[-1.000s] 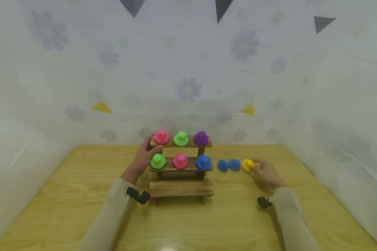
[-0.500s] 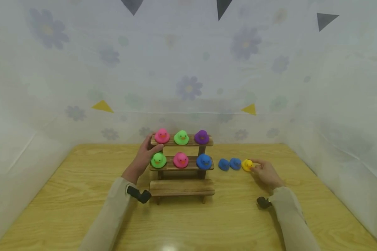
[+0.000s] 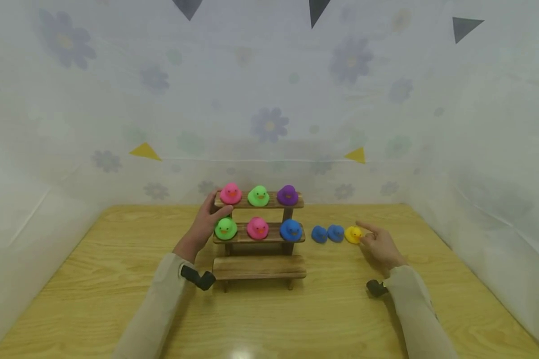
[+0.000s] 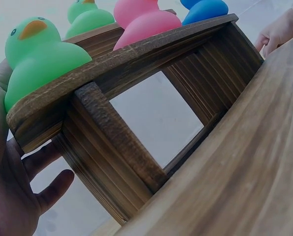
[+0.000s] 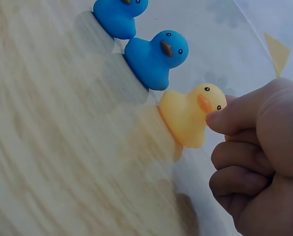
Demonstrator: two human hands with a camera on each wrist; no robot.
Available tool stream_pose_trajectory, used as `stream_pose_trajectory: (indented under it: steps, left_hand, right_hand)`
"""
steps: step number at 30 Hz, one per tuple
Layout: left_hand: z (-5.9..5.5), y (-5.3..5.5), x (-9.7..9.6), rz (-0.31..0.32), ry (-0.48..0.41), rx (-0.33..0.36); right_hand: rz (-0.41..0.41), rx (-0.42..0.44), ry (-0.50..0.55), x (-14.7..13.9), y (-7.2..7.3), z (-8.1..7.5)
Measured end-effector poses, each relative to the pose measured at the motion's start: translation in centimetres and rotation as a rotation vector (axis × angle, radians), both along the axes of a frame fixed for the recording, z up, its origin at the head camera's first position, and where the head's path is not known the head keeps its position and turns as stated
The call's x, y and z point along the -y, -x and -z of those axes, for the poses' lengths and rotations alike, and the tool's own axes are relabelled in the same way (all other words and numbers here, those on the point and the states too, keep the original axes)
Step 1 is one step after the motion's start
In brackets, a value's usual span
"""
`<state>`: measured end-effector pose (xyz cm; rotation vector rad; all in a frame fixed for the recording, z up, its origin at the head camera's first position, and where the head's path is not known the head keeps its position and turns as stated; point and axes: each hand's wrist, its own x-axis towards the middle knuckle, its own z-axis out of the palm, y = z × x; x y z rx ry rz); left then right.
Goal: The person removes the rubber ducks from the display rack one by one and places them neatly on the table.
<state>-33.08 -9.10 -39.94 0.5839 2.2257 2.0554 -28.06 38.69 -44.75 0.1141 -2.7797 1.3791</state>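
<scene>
Yellow duck (image 3: 352, 236) at three o'clock is risking a knock from the thumb

Reading a clock laid over the wooden stand (image 3: 259, 269), with twelve pointing to the far side, the yellow duck is sitting upright on the table (image 3: 341, 309) at three o'clock. Toward its own nine o'clock, the closer blue duck (image 3: 335, 233) and the other blue duck (image 3: 319, 234) are completing a row of three.

The right hand (image 3: 383, 248) is lying at the yellow duck's four o'clock. Its index finger is standing out straight, clear of the duck, while the thumb tip is resting against the bill or just short of it; which, I cannot tell. Thumb and index finger are staying apart rather than pinching. The likeliest fault is lurking here: a dragging thumb could be tipping the duck, or sliding it into the closer blue duck and upsetting the row.

At nine o'clock, the left hand (image 3: 202, 227) is holding the stand's end, thumb in front and fingers behind; how firmly, I cannot tell. A tug there could be shifting the whole stand and toppling what it is carrying. The pink duck (image 3: 231, 193) up at eleven o'clock and the green duck (image 3: 225, 229) below it are looking most exposed, since both are sitting right beside that hand.
</scene>
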Motion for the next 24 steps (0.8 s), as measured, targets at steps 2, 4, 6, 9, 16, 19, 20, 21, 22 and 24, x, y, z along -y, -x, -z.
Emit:
stream_pose_trajectory:
  steps: [2,4,6,9,16,19,20,21,22,24]
  left_hand:
    - [0.0,0.0,0.0,0.002,0.001,-0.004]
    - [-0.1,0.0,0.0,0.003,-0.001,-0.005]
    - [-0.1,0.0,0.0,0.006,-0.001,-0.004]
    - [-0.2,-0.1,0.0,0.005,-0.001,0.003]
    - [-0.1,-0.2,0.0,0.000,-0.003,0.006]
    - [-0.1,-0.1,0.0,-0.004,-0.007,0.001]
    - [-0.1,-0.1,0.0,-0.006,-0.009,0.001]
    - [-0.2,-0.1,-0.1,-0.007,-0.010,-0.002]
    - [-0.2,-0.1,-0.1,-0.006,-0.011,-0.005]
    - [-0.2,-0.1,-0.2,-0.005,-0.011,-0.006]
  right_hand:
    - [0.004,0.006,0.005,0.1,-0.1,-0.2]
    - [0.007,0.005,0.011,0.2,-0.2,-0.5]
    - [0.008,-0.003,0.009,0.4,-0.2,-0.7]
    - [0.008,-0.023,-0.003,0.7,-0.3,-0.9]
    - [-0.003,-0.074,-0.039,1.6,-0.2,-1.4]
    - [-0.008,-0.097,-0.026,2.2,-0.1,-1.9]
    - [-0.011,-0.103,-0.028,2.4,-0.1,-2.2]
    - [-0.016,-0.111,-0.034,2.6,-0.2,-2.4]
    - [-0.022,-0.116,-0.039,2.8,-0.2,-2.7]
    - [-0.035,-0.118,-0.045,3.2,-0.3,-3.2]
